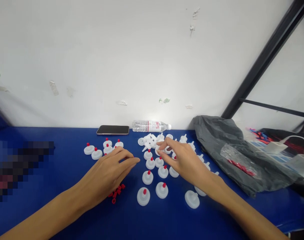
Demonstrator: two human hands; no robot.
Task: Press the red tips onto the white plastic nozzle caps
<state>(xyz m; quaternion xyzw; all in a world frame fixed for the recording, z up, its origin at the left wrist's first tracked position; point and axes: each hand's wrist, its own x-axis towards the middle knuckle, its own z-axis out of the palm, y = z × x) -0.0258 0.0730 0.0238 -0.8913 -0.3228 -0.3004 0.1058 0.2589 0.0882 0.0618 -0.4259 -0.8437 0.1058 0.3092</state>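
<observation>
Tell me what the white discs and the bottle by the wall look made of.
White discs: probably smooth, moulded plastic, semi-matte, going by their even colour and rounded rims.
Bottle: clear, glossy plastic, most likely; its see-through, ribbed wall catches highlights.

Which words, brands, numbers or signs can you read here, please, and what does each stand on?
No text can be read for certain.
Plastic bottle: red print on its label, too small and blurred to read.
Smartphone: no writing shows.

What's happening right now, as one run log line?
left hand: by loose red caps | right hand: over white discs | bottle: lying near wall | phone: flat
</observation>
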